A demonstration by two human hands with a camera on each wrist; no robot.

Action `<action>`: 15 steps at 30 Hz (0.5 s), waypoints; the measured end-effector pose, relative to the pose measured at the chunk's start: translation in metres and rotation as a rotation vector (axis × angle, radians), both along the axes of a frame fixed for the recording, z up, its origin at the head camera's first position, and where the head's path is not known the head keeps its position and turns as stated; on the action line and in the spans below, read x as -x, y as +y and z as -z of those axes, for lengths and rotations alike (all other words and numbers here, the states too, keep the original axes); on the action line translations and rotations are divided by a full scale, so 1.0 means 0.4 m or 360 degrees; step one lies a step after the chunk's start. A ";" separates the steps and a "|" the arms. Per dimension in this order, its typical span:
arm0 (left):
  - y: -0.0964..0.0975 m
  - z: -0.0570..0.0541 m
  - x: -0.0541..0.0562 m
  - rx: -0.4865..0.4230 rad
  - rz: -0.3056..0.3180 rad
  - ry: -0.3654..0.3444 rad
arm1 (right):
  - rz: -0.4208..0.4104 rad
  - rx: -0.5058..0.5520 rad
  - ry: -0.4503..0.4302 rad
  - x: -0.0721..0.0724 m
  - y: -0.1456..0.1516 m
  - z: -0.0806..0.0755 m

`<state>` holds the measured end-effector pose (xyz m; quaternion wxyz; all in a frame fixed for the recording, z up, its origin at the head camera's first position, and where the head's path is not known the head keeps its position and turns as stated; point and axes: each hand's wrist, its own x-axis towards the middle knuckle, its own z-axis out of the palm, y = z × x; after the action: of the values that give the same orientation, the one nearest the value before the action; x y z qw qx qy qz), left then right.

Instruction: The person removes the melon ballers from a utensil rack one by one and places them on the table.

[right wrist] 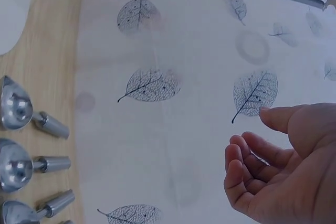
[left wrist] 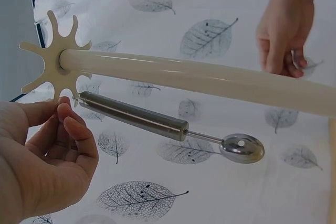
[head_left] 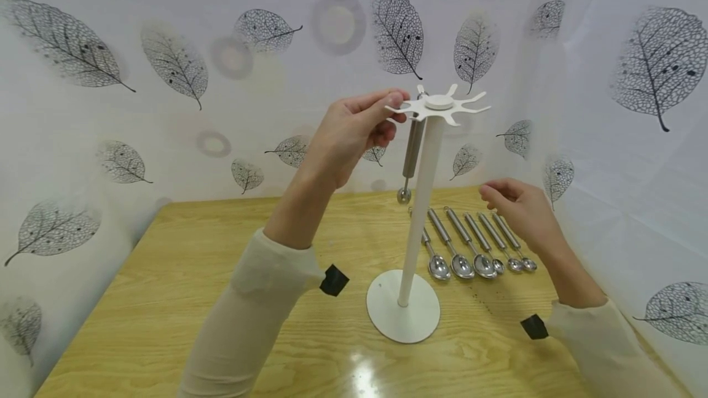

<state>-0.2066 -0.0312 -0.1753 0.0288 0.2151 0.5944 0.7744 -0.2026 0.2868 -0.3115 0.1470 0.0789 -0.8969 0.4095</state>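
Observation:
In the head view, my left hand (head_left: pixel 354 131) pinches one prong of the white star-shaped top (head_left: pixel 439 103) of a tall rack between thumb and forefinger. A steel measuring spoon (head_left: pixel 412 152) hangs bowl-down from that top, beside the pole (head_left: pixel 421 201). The left wrist view shows the spoon's handle (left wrist: pixel 131 115) end close by the fingertips of the left hand (left wrist: pixel 47 150). My right hand (head_left: pixel 520 210) is held in the air above the laid-out spoons, its fingers loosely bent and holding nothing; the right wrist view shows this hand (right wrist: pixel 278 166) too.
Several steel spoons (head_left: pixel 462 266) of graded sizes lie in a row on the wooden table (head_left: pixel 221 275), right of the rack's round white base (head_left: pixel 404 318). A leaf-print curtain (head_left: pixel 332 35) encloses the table at the back and sides.

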 end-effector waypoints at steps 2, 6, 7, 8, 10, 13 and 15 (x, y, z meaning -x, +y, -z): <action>0.000 0.001 0.000 0.0000 -0.0001 -0.0001 | -0.0041 0.0027 -0.0001 -0.007 -0.020 -0.014; -0.001 0.001 0.000 0.0002 0.0001 0.0003 | -0.0127 0.0061 0.0003 -0.017 -0.057 -0.042; 0.000 0.001 0.000 0.0004 0.0002 0.0006 | -0.0154 0.0072 0.0009 -0.020 -0.066 -0.050; 0.000 0.000 0.000 0.0005 0.0002 0.0008 | -0.0182 0.0086 0.0012 -0.022 -0.076 -0.057; -0.001 0.001 0.000 0.0011 -0.0002 0.0010 | -0.0231 0.0108 0.0014 -0.025 -0.093 -0.072; -0.001 0.001 0.000 0.0017 -0.0008 0.0011 | -0.0282 0.0163 0.0017 -0.028 -0.118 -0.091; -0.001 0.001 0.001 0.0018 -0.0010 0.0012 | -0.0305 0.0203 0.0021 -0.030 -0.132 -0.103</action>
<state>-0.2068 -0.0315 -0.1758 0.0254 0.2160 0.5996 0.7702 -0.1905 0.2338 -0.2704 0.1179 0.1575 -0.8564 0.4774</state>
